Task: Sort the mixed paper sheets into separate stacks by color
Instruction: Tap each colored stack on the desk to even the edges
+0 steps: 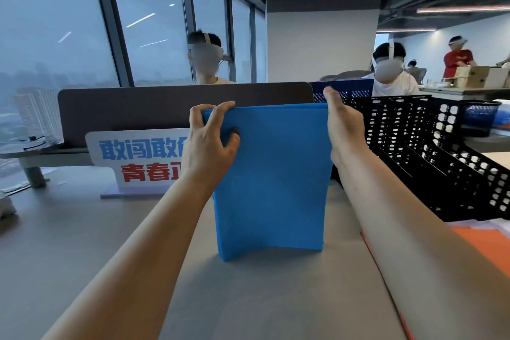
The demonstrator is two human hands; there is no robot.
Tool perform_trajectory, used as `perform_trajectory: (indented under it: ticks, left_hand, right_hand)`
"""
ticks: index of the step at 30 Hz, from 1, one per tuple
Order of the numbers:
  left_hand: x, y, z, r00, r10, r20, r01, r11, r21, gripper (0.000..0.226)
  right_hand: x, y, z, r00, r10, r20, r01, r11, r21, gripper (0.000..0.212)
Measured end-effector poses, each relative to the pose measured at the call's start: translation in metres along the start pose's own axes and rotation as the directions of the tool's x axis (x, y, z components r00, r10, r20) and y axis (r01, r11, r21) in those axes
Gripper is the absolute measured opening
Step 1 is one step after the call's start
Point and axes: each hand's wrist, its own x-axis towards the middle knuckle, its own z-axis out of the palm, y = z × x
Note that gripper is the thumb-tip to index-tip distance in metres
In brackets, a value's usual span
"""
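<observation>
Blue sheets (pixel 271 174) upright on table (pixel 248 298), left hand (pixel 209 141) gripping top corner — right hand (pixel 345 127) flat

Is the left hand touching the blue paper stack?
Touching. The head view shows the left hand curling fingers over the top edge of the blue paper stack.

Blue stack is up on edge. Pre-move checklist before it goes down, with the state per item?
1. Left hand grips the top left corner of the blue paper stack: ok.
2. Right hand braces the stack's right edge: ok.
3. The stack stands upright with its bottom edge on the table: ok, though the sheets bow slightly.
4. The stack is blue all the way through: cannot tell, only the front sheet shows.
5. The orange sheets lie apart from the stack: ok.
6. The black file trays have free slots: cannot tell, the insides are mostly hidden.
</observation>
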Motion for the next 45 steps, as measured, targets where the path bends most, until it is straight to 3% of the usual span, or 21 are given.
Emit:
perform_trajectory:
  ticks: [5,9,11,13,15,17,18,20,22,23,25,28,30,32,37,45]
  left_hand:
    - [0.002,0.001,0.000,0.998,0.036,-0.059,-0.039,0.998,-0.050,0.040]
    - [0.003,0.002,0.002,0.995,0.065,-0.072,-0.070,0.996,-0.060,0.037]
    - [0.005,0.001,0.003,0.992,0.089,-0.086,-0.096,0.992,-0.078,0.043]
    - [0.007,-0.001,0.005,0.991,0.055,-0.120,-0.079,0.976,-0.205,0.060]
    - [0.007,-0.011,0.009,0.991,-0.111,-0.070,0.064,0.874,-0.482,0.078]
    - [0.002,-0.027,0.012,0.964,-0.223,0.143,0.254,0.631,-0.733,0.080]
    - [-0.003,-0.037,0.015,0.938,-0.215,0.273,0.347,0.540,-0.767,0.076]
    - [-0.018,-0.051,0.025,0.867,-0.202,0.457,0.494,0.475,-0.728,0.067]
    - [-0.029,-0.057,0.037,0.820,-0.254,0.514,0.572,0.420,-0.705,0.044]
    - [-0.031,-0.057,0.042,0.813,-0.282,0.510,0.582,0.396,-0.710,0.027]
    - [-0.028,-0.051,0.046,0.818,-0.319,0.479,0.573,0.381,-0.726,0.009]
    - [-0.022,-0.043,0.045,0.836,-0.320,0.445,0.545,0.393,-0.740,0.006]
    - [-0.026,-0.043,0.046,0.827,-0.287,0.483,0.560,0.350,-0.751,0.014]
    - [-0.039,-0.049,0.049,0.792,-0.256,0.554,0.610,0.305,-0.732,0.022]
    - [-0.060,-0.060,0.063,0.698,-0.323,0.639,0.715,0.266,-0.646,0.017]
    - [-0.043,-0.041,0.075,0.702,-0.420,0.575,0.712,0.399,-0.578,0.015]
  right_hand:
    - [0.003,-0.001,0.003,0.999,0.034,-0.007,-0.034,0.999,-0.013,0.022]
    - [0.005,-0.001,0.002,1.000,0.018,-0.004,-0.018,0.999,-0.051,0.031]
    - [0.007,-0.002,0.000,1.000,-0.001,0.017,0.002,0.998,-0.061,0.030]
    - [0.010,-0.002,-0.004,0.994,-0.034,0.101,0.042,0.996,-0.083,0.032]
    - [0.009,0.003,-0.011,0.977,-0.032,0.211,0.058,0.991,-0.120,0.054]
    - [0.006,0.016,-0.021,0.956,0.014,0.295,0.029,0.990,-0.141,0.080]
    - [0.004,0.027,-0.026,0.941,0.026,0.338,0.024,0.989,-0.144,0.081]
    - [-0.002,0.052,-0.037,0.898,0.029,0.440,0.034,0.990,-0.137,0.051]
    - [-0.007,0.076,-0.042,0.867,0.043,0.496,0.032,0.989,-0.143,0.021]
    - [-0.008,0.084,-0.042,0.863,0.044,0.504,0.030,0.990,-0.138,0.018]
    - [-0.009,0.088,-0.040,0.864,0.018,0.502,0.041,0.994,-0.106,0.020]
    - [-0.004,0.082,-0.038,0.873,0.004,0.488,0.018,0.999,-0.039,0.018]
    - [-0.004,0.084,-0.042,0.869,0.011,0.494,0.010,0.999,-0.039,0.020]
    - [-0.007,0.092,-0.048,0.859,0.055,0.509,-0.022,0.997,-0.070,0.024]
    - [-0.013,0.102,-0.050,0.844,0.159,0.512,-0.123,0.987,-0.104,0.020]
    - [-0.009,0.069,-0.068,0.833,0.203,0.515,-0.048,0.953,-0.299,0.011]
